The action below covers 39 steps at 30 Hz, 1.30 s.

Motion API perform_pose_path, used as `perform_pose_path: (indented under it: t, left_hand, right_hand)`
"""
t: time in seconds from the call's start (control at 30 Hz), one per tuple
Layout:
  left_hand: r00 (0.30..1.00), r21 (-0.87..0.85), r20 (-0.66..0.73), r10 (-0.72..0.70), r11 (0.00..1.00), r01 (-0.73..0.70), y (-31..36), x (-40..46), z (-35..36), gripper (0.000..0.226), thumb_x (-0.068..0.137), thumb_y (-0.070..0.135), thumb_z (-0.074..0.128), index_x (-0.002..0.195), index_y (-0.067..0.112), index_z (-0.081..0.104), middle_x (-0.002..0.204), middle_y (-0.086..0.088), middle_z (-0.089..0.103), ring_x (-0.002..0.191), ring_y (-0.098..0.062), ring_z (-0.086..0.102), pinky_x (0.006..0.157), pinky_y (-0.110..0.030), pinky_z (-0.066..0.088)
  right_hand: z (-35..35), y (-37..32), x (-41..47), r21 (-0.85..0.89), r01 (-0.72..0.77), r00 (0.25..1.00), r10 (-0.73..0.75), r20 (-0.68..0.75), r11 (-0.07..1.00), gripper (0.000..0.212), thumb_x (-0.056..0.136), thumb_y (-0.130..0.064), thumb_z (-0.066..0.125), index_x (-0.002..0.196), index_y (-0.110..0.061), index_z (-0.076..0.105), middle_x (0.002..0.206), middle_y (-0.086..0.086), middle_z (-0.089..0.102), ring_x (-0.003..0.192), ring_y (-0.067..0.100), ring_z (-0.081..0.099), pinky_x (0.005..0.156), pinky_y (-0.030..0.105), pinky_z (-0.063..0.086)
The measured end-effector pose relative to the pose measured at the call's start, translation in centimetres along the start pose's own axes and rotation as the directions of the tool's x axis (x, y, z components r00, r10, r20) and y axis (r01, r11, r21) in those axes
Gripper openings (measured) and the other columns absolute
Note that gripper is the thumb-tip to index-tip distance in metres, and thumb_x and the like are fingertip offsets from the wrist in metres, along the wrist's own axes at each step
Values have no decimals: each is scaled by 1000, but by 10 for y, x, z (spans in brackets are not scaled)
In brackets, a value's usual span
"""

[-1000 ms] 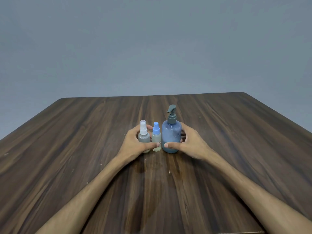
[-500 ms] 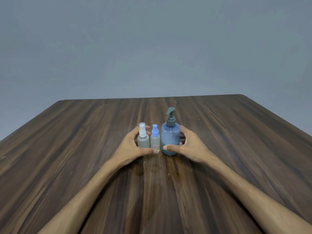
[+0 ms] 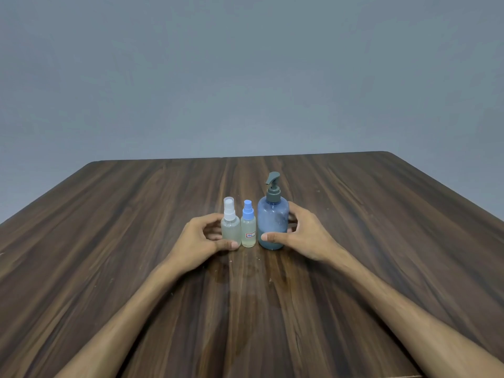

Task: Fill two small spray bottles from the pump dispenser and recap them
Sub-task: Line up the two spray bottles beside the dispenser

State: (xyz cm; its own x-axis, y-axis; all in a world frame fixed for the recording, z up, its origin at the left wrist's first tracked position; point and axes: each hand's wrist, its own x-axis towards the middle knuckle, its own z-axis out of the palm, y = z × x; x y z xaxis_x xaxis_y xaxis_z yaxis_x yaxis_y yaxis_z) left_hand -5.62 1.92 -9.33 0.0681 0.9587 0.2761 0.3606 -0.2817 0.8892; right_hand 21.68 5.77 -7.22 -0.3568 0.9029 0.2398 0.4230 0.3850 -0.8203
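Frame centre: your left hand (image 3: pixel 201 238) grasps white-capped spray bottle (image 3: pixel 230 227); right hand (image 3: pixel 302 233) grasps pump dispenser (image 3: pixel 273 222). Risk: knocking blue-capped spray bottle (image 3: pixel 248 230) standing between them.

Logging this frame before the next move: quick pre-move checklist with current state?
1. All three bottles upright on the table: ok.
2. Clear-capped spray bottle capped: ok.
3. Blue-capped spray bottle capped: ok.
4. Left hand cups the clear-capped bottle, thumb at its base; firm grip: cannot tell.
5. Right hand grips the pump dispenser: ok.
6. Both small bottles hold pale liquid; full enough: cannot tell.
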Motion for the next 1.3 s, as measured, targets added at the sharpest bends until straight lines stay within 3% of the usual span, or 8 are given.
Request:
perform_pose_path:
  t: [0.23,0.33,0.4,0.53,0.63,0.93,1.17,1.3]
  left_hand:
    - [999,11,-10,33,999,-32,-1,1,8,53,75,13,98,121,28,76,113,7,83,98,-8,78,92,-26,59]
    - [998,1,-16,59,998,-59,3,2,10,64,70,24,100,127,32,72,118,10,81,103,-6,77,88,-16,57]
    - [999,-24,2,49,999,-48,3,4,12,67,70,20,103,128,29,71,119,9,81,106,-10,79,90,-19,60]
    - [999,-45,21,40,998,-39,3,8,16,54,71,12,102,118,23,77,113,3,84,103,-14,81,89,-21,61]
    - [999,-64,11,37,997,-36,5,10,17,45,70,10,101,106,29,81,107,2,85,99,-14,82,86,-19,61]
    - [1000,-65,-29,10,998,-12,3,11,22,42,68,15,103,105,24,83,106,2,85,98,-15,82,82,-21,62]
    - [999,-18,-38,-19,1000,18,6,10,22,44,69,22,103,108,25,82,108,4,85,101,-15,81,87,-25,63]
    - [998,-17,-45,-31,999,30,6,11,22,46,66,28,102,107,26,82,108,5,85,101,-14,81,90,-28,64]
  right_hand:
    - [1,-1,0,-4,5,1000,-5,4,1000,63,67,-60,86,119,-61,52,112,-56,60,110,-23,60,81,1,50]
    - [1,2,1,-1,16,1000,-16,-8,1000,74,65,-62,88,132,-52,57,118,-43,68,111,-14,66,87,9,55]
    - [1,4,1,5,20,1000,-20,-4,1000,82,65,-58,91,139,-44,59,122,-34,72,113,-7,69,92,16,57]
    - [0,0,0,-7,17,1000,-17,5,1000,72,63,-54,87,127,-56,54,115,-46,67,109,-13,68,84,9,55]
    - [0,4,1,-2,18,1000,-18,3,1000,77,67,-47,91,136,-45,58,119,-32,73,111,-8,69,89,15,58]
    - [1,6,2,-17,29,1000,-29,0,999,82,71,-43,92,144,-32,57,129,-20,71,116,1,69,98,27,59]
    - [2,7,5,-35,13,1000,-13,7,999,80,78,-37,96,146,-32,55,131,-21,67,116,-4,65,94,19,56]
    - [1,7,5,-26,20,1000,-20,3,999,80,77,-37,95,146,-31,56,133,-18,69,117,-1,67,97,24,58]
